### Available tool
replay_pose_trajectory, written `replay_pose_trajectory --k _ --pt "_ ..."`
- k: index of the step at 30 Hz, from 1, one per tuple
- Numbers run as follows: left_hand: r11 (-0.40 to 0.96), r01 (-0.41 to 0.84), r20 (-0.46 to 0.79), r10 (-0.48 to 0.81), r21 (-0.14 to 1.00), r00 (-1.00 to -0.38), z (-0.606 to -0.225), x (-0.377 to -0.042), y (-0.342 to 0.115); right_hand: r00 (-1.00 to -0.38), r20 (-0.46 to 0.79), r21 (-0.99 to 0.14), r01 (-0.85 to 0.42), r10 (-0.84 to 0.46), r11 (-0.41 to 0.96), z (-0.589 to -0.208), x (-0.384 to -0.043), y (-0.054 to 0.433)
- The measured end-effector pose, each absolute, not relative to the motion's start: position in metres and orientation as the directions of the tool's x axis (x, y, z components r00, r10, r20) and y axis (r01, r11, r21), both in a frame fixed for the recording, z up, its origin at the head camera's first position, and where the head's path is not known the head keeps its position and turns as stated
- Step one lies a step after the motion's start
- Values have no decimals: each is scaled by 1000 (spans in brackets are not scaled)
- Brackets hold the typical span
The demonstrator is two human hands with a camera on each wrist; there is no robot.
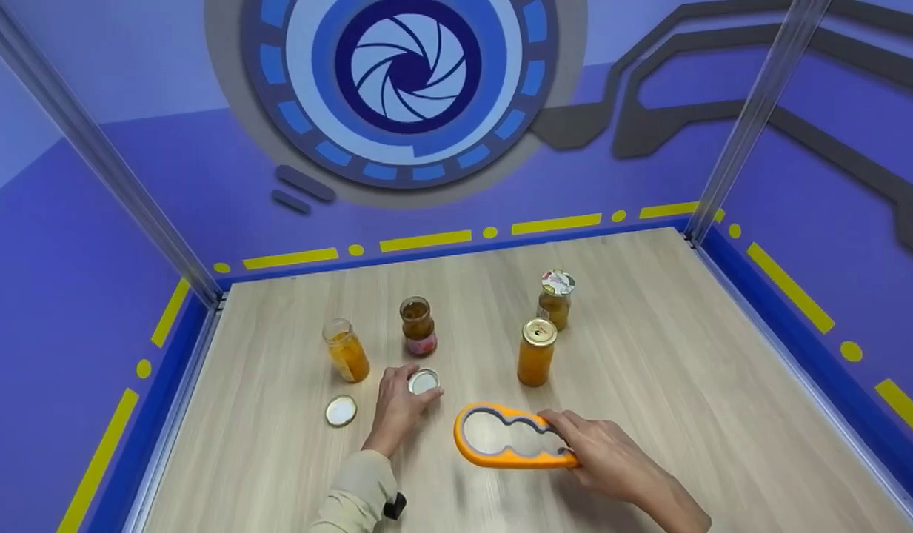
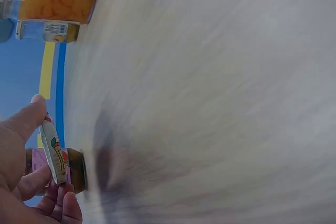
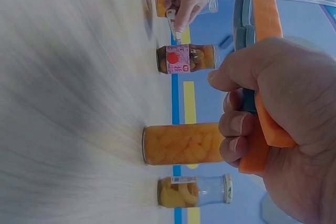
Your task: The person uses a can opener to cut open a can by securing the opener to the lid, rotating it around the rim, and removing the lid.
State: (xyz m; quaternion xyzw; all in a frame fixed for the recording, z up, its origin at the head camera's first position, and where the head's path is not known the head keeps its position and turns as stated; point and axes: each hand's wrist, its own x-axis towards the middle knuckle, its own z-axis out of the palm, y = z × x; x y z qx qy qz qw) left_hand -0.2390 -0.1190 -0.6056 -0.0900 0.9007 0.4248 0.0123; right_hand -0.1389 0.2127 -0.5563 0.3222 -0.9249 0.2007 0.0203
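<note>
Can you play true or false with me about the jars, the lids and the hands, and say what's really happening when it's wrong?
1. The left hand holds a lid. True.
2. The right hand grips the orange opener. True.
3. All four jars have lids on. False: the left jar and the dark jar are open.
4. The front right jar wears a gold lid. True.
5. The other loose lid is inside a jar. False: that second lid lies on the table.
</note>
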Motion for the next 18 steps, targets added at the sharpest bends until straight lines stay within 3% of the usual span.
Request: replay_pose_trajectory --k 9,18 --pt "749 -127 -55 -120 651 -991 -619 -239 -119 -816 100 -377 -560 -569 738 -555 -138 213" --pt "781 -113 -54 -101 614 -993 -627 -240 -121 -819 107 -367 -559 -563 743 -556 -137 214"
